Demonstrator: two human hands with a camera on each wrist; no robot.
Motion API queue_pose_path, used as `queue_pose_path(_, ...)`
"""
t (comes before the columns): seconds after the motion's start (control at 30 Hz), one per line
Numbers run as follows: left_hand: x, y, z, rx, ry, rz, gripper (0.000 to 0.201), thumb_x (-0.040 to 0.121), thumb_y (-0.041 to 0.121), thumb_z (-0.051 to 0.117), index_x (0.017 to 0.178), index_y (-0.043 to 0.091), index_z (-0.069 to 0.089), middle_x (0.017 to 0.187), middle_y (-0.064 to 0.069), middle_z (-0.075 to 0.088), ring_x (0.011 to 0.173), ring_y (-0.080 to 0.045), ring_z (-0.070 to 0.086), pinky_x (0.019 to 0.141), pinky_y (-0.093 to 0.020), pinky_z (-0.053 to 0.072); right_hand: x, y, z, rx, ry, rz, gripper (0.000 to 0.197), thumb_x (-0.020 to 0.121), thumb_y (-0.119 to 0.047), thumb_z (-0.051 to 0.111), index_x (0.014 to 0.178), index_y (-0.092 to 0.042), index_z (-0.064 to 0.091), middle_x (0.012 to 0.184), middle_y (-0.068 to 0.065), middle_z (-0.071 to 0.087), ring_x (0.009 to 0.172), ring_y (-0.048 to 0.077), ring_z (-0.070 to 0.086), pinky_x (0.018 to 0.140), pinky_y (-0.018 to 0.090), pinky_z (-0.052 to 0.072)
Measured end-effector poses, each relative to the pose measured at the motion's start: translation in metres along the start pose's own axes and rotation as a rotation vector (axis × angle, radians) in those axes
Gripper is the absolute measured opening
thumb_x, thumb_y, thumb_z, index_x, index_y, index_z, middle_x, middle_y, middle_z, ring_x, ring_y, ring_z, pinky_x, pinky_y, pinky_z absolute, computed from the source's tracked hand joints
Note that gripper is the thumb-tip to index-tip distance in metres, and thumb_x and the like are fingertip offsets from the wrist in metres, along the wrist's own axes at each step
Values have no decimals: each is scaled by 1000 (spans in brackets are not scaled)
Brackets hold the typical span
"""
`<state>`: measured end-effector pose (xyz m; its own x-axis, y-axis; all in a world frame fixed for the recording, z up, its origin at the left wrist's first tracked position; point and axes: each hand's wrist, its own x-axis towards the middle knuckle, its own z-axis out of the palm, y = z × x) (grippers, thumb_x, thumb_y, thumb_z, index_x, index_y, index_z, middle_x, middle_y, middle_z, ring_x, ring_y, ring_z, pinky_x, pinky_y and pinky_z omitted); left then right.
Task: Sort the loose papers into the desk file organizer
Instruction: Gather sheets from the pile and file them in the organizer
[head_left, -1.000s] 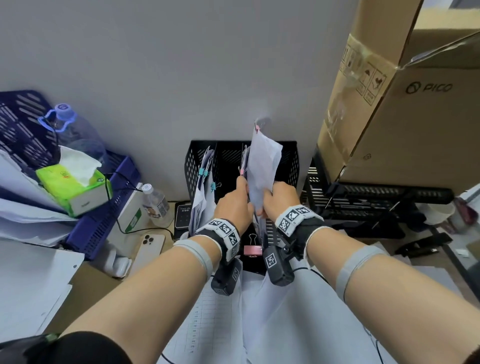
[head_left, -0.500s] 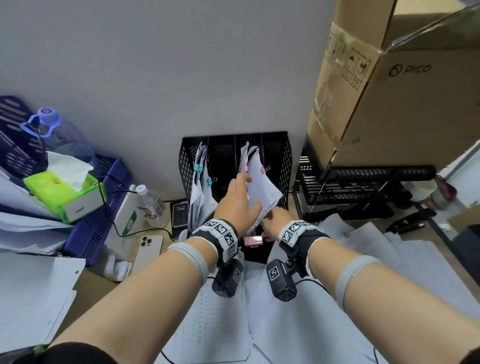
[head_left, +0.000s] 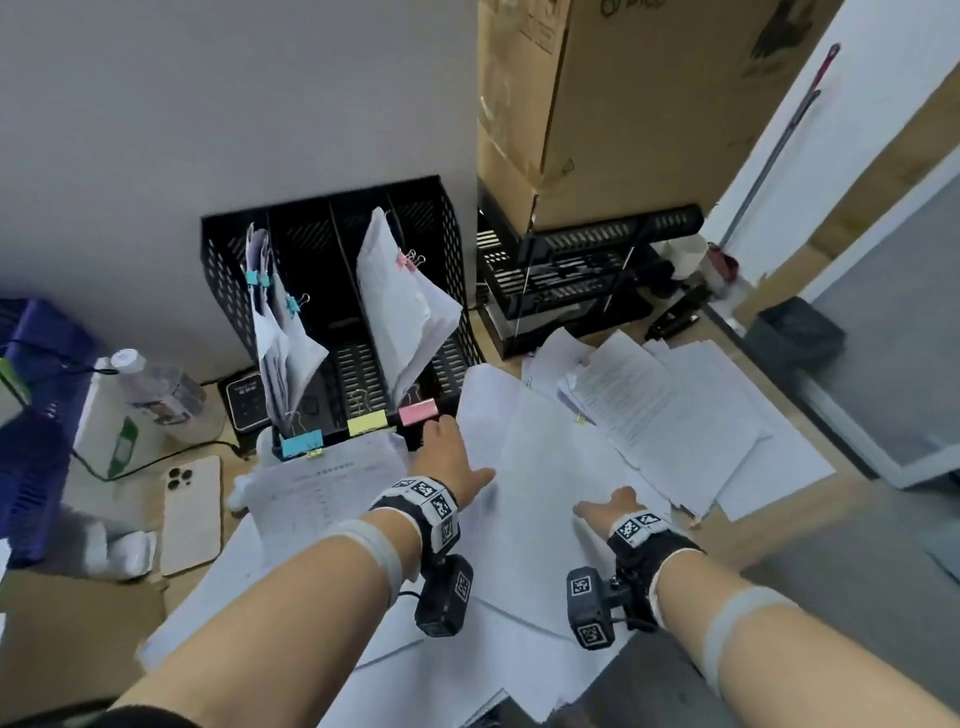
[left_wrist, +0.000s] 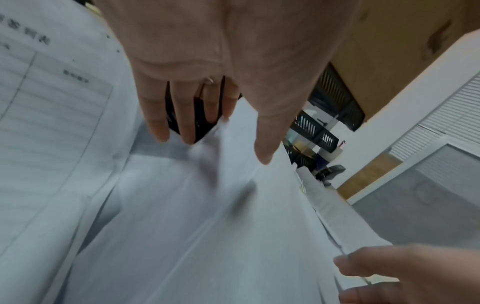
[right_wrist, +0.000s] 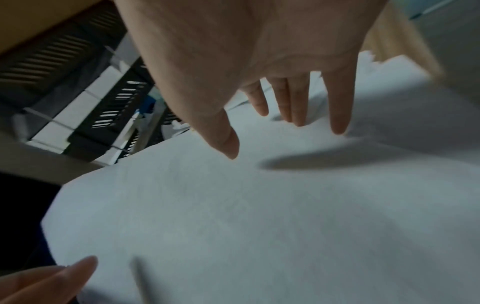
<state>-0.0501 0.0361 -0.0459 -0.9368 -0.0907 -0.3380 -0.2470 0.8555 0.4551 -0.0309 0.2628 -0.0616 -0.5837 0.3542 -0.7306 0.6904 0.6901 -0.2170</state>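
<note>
The black mesh file organizer (head_left: 332, 244) stands against the wall. A blue-clipped sheaf (head_left: 280, 332) leans in its left slot and a pink-clipped sheaf (head_left: 402, 312) in its third slot. Blue, yellow and pink clips mark the slot fronts. Loose white papers (head_left: 540, 499) cover the desk in front. My left hand (head_left: 449, 452) hovers with straight fingers (left_wrist: 187, 127) just over the sheets near the pink marker clip (head_left: 418, 412). My right hand (head_left: 610, 508) is spread flat low over the same sheets, fingers (right_wrist: 337, 115) apart. Neither hand holds anything.
A fanned pile of printed sheets (head_left: 670, 415) lies to the right. A cardboard box (head_left: 623, 104) sits on black stacked trays (head_left: 571, 280). A phone (head_left: 189, 512), water bottle (head_left: 156, 387) and blue basket (head_left: 31, 415) are at the left.
Both hands have let go of the pink-clipped sheaf, which now stands in the third slot. They have drawn back and down to the loose sheets on the desk.
</note>
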Motion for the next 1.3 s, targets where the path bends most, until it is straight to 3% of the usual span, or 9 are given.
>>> queue_pose_path(0.3,-12,4,22,-345,23,82,66,81,21,77,125,23,29,110,-2,58,90,-25,62,82,-38,52,6,26,15,-6,25,-22,82,76,-53,55,144,-14,30,146,15,35,131,36,42,103,46,40)
queue_pose_path(0.43,-13,4,23,-285,-125,207,38,83,17,72,115,25,53,114,2,63,107,-23,61,94,-30,45,7,13,12,125,-114,-145,81,84,-52,58,149,-15,28,152,9,37,135,30,42,105,37,35)
queue_pose_path(0.57,-16,9,9,-228,-22,270,30,86,8,58,106,30,63,109,5,69,104,-19,63,96,-31,48,-1,-9,10,181,-56,-255,83,70,-68,57,137,-20,49,142,9,45,128,29,49,109,41,38)
queue_pose_path(0.67,-27,27,-14,-223,90,419,35,83,3,50,105,29,57,94,4,67,86,-22,65,81,-33,52,-24,-33,-4,600,-282,-333,80,68,-71,67,132,-25,52,132,2,55,119,22,56,95,49,53)
queue_pose_path(0.77,-42,51,-33,-306,-35,548,38,79,10,56,113,25,53,103,1,63,92,-20,61,88,-33,52,-51,-51,-27,867,-517,-483,56,76,-61,69,122,-31,58,117,0,69,108,26,67,82,56,57)
queue_pose_path(0.97,-41,66,-30,-774,-337,266,25,86,33,66,90,24,43,79,-8,55,67,-18,49,67,-32,41,-36,-25,-49,898,-214,-344,22,88,-28,63,105,-14,63,101,18,71,92,37,68,78,50,57)
queue_pose_path(1.13,-23,33,21,-578,-347,82,23,94,38,65,103,20,53,117,-5,72,112,-24,67,97,-40,50,21,38,-27,607,-99,-96,37,78,-12,61,113,-4,59,101,26,69,81,39,71,74,62,56)
queue_pose_path(1.2,-16,18,43,-318,-315,85,30,91,33,67,117,22,58,131,-6,63,121,-24,60,105,-36,47,18,48,-23,471,-6,-63,32,85,-16,63,107,7,58,94,28,68,76,37,68,72,48,55)
queue_pose_path(1.3,-12,8,62,-100,-288,67,54,88,26,69,138,17,52,147,-10,47,136,-27,46,111,-31,36,19,56,-12,468,-136,-23,19,87,-19,63,78,-4,58,63,16,57,53,25,54,52,40,45)
